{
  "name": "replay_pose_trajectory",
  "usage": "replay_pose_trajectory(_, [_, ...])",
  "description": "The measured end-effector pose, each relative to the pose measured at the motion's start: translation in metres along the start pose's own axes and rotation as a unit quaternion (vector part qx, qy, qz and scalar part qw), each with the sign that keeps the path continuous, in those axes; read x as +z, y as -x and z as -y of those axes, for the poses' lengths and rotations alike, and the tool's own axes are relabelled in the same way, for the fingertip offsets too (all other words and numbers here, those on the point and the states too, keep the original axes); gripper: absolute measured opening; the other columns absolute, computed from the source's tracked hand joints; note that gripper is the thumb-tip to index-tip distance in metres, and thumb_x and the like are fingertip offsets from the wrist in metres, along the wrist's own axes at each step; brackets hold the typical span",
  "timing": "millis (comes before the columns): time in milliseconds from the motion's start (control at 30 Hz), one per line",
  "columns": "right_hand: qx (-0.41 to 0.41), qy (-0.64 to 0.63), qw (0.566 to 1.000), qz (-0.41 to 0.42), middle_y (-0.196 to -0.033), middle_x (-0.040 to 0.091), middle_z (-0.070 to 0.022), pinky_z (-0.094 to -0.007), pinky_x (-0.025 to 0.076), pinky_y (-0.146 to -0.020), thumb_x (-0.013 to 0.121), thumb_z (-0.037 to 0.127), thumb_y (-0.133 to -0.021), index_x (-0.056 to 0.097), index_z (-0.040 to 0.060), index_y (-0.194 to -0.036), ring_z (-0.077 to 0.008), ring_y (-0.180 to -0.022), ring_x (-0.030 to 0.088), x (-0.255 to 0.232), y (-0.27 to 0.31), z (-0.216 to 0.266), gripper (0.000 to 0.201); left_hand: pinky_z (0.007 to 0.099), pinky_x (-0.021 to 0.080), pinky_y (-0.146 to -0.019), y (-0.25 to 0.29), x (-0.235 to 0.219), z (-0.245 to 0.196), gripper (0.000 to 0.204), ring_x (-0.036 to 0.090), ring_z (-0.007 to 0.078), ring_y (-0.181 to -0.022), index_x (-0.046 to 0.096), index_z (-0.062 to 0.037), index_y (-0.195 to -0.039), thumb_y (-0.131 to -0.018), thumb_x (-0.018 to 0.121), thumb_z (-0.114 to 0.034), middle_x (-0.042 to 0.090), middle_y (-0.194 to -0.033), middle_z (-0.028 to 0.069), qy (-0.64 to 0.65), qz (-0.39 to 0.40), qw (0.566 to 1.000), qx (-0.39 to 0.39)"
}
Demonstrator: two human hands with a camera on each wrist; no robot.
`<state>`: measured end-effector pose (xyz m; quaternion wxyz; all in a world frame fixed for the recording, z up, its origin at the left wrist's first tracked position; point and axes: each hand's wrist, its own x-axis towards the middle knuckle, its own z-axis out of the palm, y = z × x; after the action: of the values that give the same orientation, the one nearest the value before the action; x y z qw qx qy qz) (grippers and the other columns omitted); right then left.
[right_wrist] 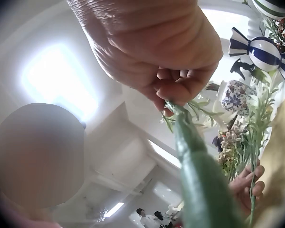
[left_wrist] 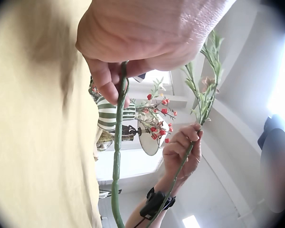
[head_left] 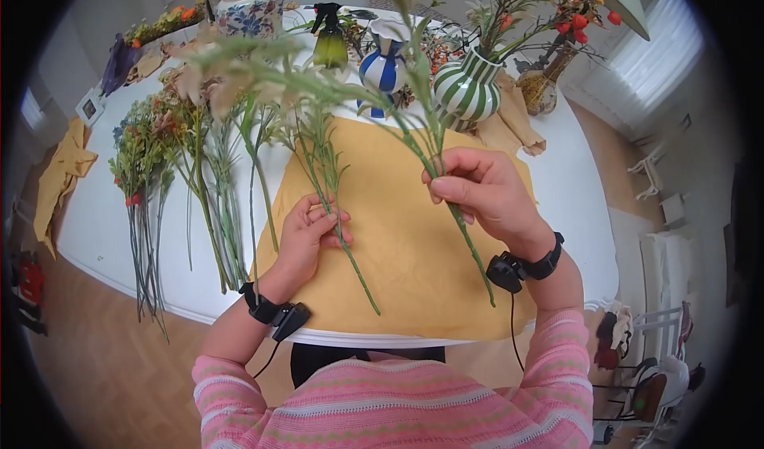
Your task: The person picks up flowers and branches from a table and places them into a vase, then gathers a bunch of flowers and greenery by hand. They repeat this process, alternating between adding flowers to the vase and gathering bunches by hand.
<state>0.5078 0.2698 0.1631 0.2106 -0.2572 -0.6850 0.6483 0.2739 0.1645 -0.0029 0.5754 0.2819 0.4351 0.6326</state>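
Observation:
Low over a yellow sheet of wrapping paper (head_left: 414, 290), my left hand (head_left: 301, 241) pinches the green stem of a leafy artificial flower (head_left: 361, 282). That stem slants down toward the table's front edge, and its leafy part leans away from me. My right hand (head_left: 487, 193) holds a second flower stem (head_left: 476, 260) between thumb and fingers, raised above the paper's right side. Its leaves and a pale pink bloom reach up and left, blurred near the camera. The left wrist view shows the right hand (left_wrist: 181, 149) higher than the left, with its leafy sprig upright.
Loose artificial flowers (head_left: 147, 171) lie in bunches on the left of the white table (head_left: 91, 218). Along the back stand a floral jar (head_left: 249, 19), a green spray bottle (head_left: 329, 50), a blue-striped vase (head_left: 380, 71), a green-striped vase (head_left: 468, 91) and a brown vase (head_left: 541, 89).

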Motion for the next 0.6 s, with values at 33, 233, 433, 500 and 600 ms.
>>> replay_pose_trajectory(33, [-0.004,0.003,1.000,-0.003,-0.078,0.063,0.0021,-0.0165,0.036,-0.048,0.065,0.015,-0.091,0.067,0.0018,-0.105,0.0001,-0.057,0.048,-0.002,0.001,0.006,0.019,0.0310,0.055,-0.063,0.000,0.000,0.000,0.027,0.066,0.0192,-0.070,0.049,-0.0053,-0.118,-0.093,0.056,-0.006,0.065,-0.095,0.0094,0.003,-0.006,1.000,-0.003])
replay_pose_trajectory(233, [-0.157,-0.058,0.981,-0.093,-0.081,0.064,0.0012,-0.0150,0.032,-0.045,0.065,0.014,-0.092,0.065,0.0011,-0.108,-0.0001,-0.055,0.046,-0.020,0.006,0.029,0.021,0.0302,0.056,-0.062,0.002,0.002,-0.005,0.027,0.066,0.0200,-0.070,0.045,-0.0012,-0.120,-0.094,0.053,-0.004,0.064,-0.096,0.0126,0.028,-0.016,0.999,0.002])
replay_pose_trajectory(433, [-0.332,-0.010,0.908,-0.255,-0.087,0.066,-0.0001,-0.0155,0.032,-0.047,0.061,0.013,-0.094,0.064,0.0016,-0.109,-0.0004,-0.059,0.047,-0.057,-0.001,0.066,0.018,0.0304,0.055,-0.063,0.003,0.003,-0.008,0.029,0.065,0.0192,-0.069,0.044,-0.0012,-0.121,-0.094,0.053,-0.006,0.063,-0.096,0.0114,0.041,-0.038,0.998,0.018])
replay_pose_trajectory(500, [-0.374,0.002,0.881,-0.290,-0.088,0.066,0.0003,-0.0158,0.032,-0.047,0.061,0.012,-0.095,0.064,0.0016,-0.109,-0.0006,-0.060,0.047,-0.078,-0.007,0.082,0.018,0.0303,0.055,-0.063,0.004,0.004,-0.011,0.029,0.065,0.0190,-0.069,0.044,-0.0013,-0.121,-0.094,0.053,-0.006,0.063,-0.097,0.0112,0.048,-0.037,0.998,0.020])
replay_pose_trajectory(600, [-0.423,0.057,0.844,-0.325,-0.083,0.067,-0.0018,-0.0191,0.039,-0.048,0.062,0.018,-0.094,0.066,0.0023,-0.103,-0.0043,-0.058,0.057,-0.115,-0.019,0.103,0.018,0.0301,0.055,-0.063,0.004,0.003,-0.011,0.030,0.065,0.0185,-0.069,0.044,-0.0016,-0.122,-0.095,0.054,-0.008,0.062,-0.098,0.0110,0.058,-0.038,0.997,0.023])
